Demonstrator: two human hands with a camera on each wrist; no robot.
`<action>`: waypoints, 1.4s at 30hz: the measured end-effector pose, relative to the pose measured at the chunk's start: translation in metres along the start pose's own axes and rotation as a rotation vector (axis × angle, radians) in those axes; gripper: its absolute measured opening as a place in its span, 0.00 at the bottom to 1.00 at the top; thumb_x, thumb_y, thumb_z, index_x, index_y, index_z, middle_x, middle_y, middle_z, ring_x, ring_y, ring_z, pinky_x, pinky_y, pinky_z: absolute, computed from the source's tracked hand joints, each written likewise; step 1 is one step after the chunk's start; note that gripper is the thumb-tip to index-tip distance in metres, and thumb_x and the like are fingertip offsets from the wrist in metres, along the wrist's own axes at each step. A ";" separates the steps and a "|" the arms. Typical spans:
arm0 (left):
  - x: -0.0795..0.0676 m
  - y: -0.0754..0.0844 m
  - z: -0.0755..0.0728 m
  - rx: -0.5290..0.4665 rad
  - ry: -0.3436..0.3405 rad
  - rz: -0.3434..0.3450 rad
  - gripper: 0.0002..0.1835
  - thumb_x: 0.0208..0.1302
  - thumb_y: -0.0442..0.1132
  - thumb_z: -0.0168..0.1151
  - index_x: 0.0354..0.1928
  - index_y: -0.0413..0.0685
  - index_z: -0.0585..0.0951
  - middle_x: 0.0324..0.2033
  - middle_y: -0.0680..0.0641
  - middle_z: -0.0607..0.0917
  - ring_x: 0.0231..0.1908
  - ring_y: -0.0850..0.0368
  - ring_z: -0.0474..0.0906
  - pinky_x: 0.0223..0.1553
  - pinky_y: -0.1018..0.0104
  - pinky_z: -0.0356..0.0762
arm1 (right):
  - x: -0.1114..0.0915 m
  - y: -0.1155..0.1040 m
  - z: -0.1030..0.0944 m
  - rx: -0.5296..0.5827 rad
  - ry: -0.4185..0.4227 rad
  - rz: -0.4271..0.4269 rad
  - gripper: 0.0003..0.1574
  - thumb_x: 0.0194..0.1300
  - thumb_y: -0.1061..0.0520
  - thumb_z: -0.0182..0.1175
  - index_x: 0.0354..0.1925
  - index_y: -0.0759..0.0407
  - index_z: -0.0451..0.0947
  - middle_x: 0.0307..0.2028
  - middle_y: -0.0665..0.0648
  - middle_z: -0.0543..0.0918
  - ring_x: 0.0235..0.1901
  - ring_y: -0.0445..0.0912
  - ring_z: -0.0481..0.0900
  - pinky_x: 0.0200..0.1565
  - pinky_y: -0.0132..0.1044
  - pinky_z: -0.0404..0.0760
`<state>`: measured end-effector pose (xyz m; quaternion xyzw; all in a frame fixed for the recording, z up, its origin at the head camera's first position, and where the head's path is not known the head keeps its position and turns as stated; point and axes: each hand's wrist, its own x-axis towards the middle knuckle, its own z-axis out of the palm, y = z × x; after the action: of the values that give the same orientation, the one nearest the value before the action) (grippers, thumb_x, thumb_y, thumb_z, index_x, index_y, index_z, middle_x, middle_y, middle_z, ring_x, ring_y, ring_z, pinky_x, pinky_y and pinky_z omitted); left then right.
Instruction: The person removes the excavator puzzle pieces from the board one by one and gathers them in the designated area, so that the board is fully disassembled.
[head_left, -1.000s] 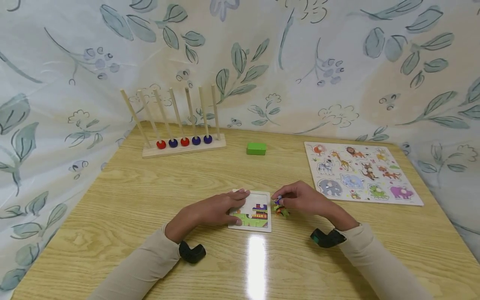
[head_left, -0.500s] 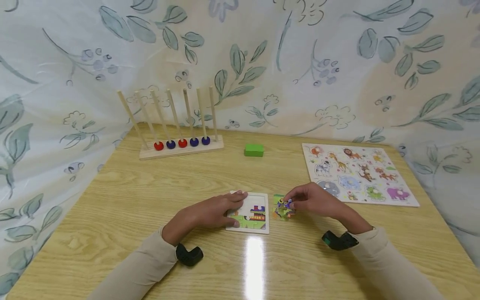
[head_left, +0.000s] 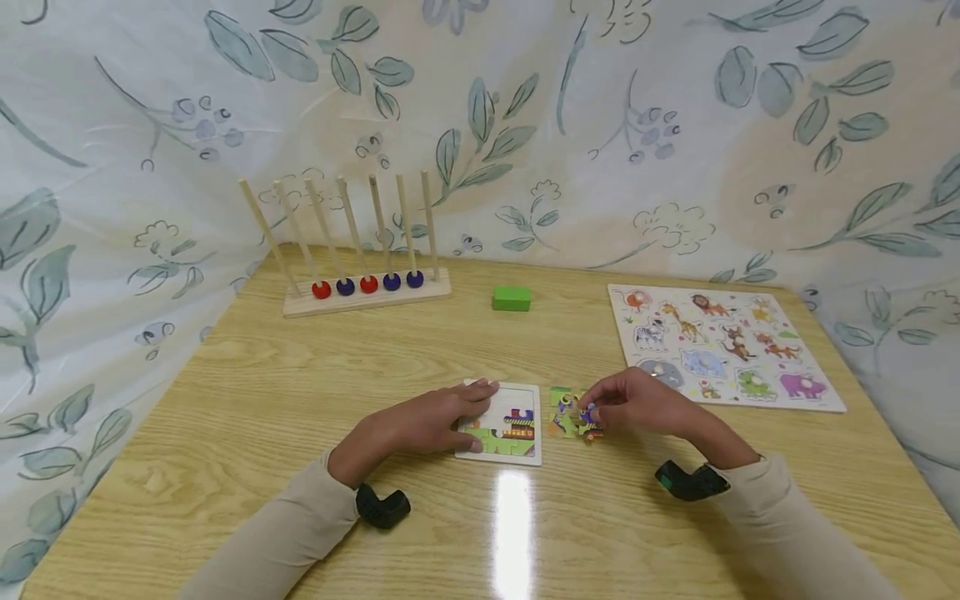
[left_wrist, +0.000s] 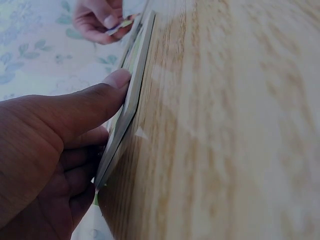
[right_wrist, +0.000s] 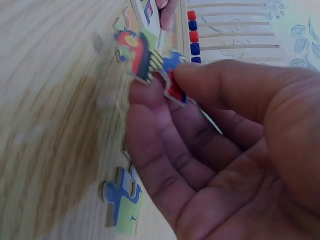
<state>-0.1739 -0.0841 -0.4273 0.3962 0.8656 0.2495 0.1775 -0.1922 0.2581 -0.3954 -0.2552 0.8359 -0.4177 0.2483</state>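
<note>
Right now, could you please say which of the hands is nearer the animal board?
The right hand, by the near left corner of the animal board; the left hand is farther left, at the puzzle frame.

A white puzzle tray (head_left: 514, 397) lies flat, partly filled, beside loose pieces (head_left: 558, 422) and one pinched, striped piece (right_wrist: 155, 61).

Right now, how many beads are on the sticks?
5. From the head view's left: red bead on the second peg, blue bead on the third, red bead on the fourth, blue bead on the fifth, blue bead on the sixth. None seems hidden.
</note>
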 end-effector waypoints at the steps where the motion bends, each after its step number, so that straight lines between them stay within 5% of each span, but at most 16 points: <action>1: 0.000 0.000 0.000 -0.001 0.000 0.002 0.38 0.66 0.45 0.64 0.73 0.40 0.61 0.75 0.48 0.53 0.73 0.55 0.44 0.69 0.55 0.52 | 0.000 0.001 0.000 0.006 -0.011 -0.001 0.12 0.65 0.69 0.57 0.46 0.71 0.82 0.31 0.56 0.85 0.30 0.44 0.80 0.34 0.37 0.80; 10: 0.000 0.000 0.000 -0.009 0.000 -0.005 0.38 0.66 0.45 0.64 0.73 0.40 0.60 0.75 0.49 0.53 0.73 0.55 0.44 0.69 0.55 0.52 | 0.002 0.004 0.000 0.008 -0.060 -0.012 0.12 0.66 0.69 0.57 0.47 0.73 0.81 0.32 0.57 0.85 0.30 0.46 0.82 0.34 0.40 0.83; 21: -0.001 0.003 -0.003 -0.021 0.001 -0.008 0.38 0.66 0.44 0.65 0.73 0.40 0.61 0.75 0.48 0.53 0.73 0.54 0.45 0.69 0.53 0.52 | 0.004 0.004 -0.001 -0.081 -0.020 -0.001 0.13 0.65 0.67 0.60 0.48 0.70 0.81 0.38 0.56 0.84 0.31 0.42 0.77 0.31 0.34 0.78; 32: -0.001 0.000 -0.002 -0.020 0.003 0.002 0.38 0.66 0.44 0.65 0.72 0.39 0.61 0.75 0.48 0.53 0.73 0.54 0.45 0.69 0.54 0.52 | 0.004 0.007 -0.002 -0.211 0.023 -0.101 0.08 0.65 0.70 0.60 0.41 0.66 0.84 0.39 0.56 0.84 0.39 0.43 0.80 0.38 0.35 0.80; 42: 0.000 -0.001 -0.001 -0.012 0.003 0.008 0.38 0.66 0.44 0.65 0.72 0.40 0.61 0.75 0.48 0.53 0.73 0.54 0.45 0.69 0.55 0.53 | 0.004 0.004 -0.006 -0.248 0.039 -0.048 0.09 0.65 0.69 0.59 0.39 0.62 0.85 0.40 0.54 0.83 0.38 0.44 0.78 0.36 0.34 0.77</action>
<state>-0.1748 -0.0850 -0.4266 0.3981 0.8628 0.2561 0.1776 -0.1994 0.2611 -0.3967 -0.2959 0.8795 -0.3217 0.1883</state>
